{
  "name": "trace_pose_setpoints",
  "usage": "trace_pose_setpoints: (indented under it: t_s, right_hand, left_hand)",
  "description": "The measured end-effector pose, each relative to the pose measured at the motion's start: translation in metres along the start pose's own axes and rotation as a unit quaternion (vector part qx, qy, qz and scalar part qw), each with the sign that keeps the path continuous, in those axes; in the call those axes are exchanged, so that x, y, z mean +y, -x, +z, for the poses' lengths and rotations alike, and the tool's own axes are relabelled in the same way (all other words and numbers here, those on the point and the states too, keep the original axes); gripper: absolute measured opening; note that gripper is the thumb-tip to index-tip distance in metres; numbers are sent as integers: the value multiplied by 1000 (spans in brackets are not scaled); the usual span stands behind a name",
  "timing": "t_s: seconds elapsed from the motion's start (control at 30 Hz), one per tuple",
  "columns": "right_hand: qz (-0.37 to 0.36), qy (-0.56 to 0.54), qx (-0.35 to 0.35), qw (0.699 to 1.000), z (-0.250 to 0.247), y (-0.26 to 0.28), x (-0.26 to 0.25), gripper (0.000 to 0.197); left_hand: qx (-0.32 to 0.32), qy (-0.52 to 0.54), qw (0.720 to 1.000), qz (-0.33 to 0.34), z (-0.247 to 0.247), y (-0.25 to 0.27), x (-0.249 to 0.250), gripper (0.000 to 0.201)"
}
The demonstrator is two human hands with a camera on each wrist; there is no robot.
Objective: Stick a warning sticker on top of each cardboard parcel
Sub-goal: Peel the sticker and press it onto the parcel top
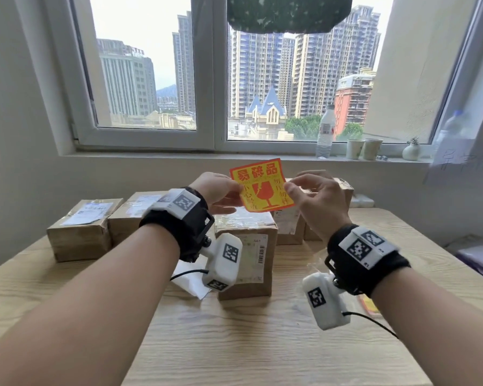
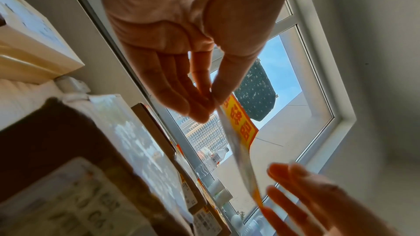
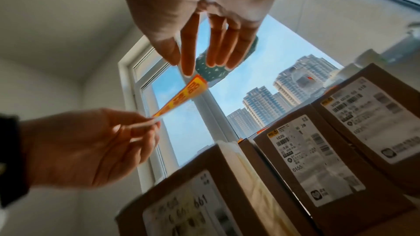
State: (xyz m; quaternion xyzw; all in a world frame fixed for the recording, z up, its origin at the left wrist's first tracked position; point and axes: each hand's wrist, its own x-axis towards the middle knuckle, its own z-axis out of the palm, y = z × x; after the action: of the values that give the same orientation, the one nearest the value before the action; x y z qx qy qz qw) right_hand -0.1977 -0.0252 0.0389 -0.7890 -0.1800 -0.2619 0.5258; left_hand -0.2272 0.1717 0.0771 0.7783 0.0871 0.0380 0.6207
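A yellow and red warning sticker [image 1: 261, 185] is held up in the air above the cardboard parcels. My left hand [image 1: 236, 190] pinches its left edge between thumb and fingers [image 2: 200, 107]. A pale backing layer [image 2: 236, 152] shows behind the sticker. My right hand [image 1: 292, 185] has straight, relaxed fingers, and its index fingertip [image 3: 188, 71] sits at the sticker's right edge [image 3: 193, 87] without a clear pinch. One parcel [image 1: 246, 246] stands just below the hands, two more [image 1: 81, 229] [image 1: 129, 215] to the left, and others [image 1: 290, 224] behind it.
The parcels stand on a wooden table [image 1: 234, 344] under a window. A white paper scrap [image 1: 190, 280] lies by the front parcel, and more stickers [image 1: 370, 305] lie under my right wrist. A bottle [image 1: 325, 132], cups [image 1: 364, 149] and a small vase [image 1: 410, 150] line the sill.
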Motion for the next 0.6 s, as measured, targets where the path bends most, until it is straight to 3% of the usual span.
trace_pose_setpoints:
  t_s: [0.13,0.37,0.43,0.6]
  right_hand:
    - [107,-95,-106,984,-1,-9,-1,8]
    - [152,-124,-95,976,17,-17,-5,15]
    - [155,-121,-108,974,25,-17,0,9]
    - [183,-146,-127,964,36,-15,7,18]
  left_hand:
    - [-11,-15,1000,1,-12,0,-1,19]
    - [11,23,1000,-5,-23,-7,-9,27]
    - [5,24,1000,-8,-23,-9,-15,32]
    - [-12,25,999,-18,-20,-11,-21,44]
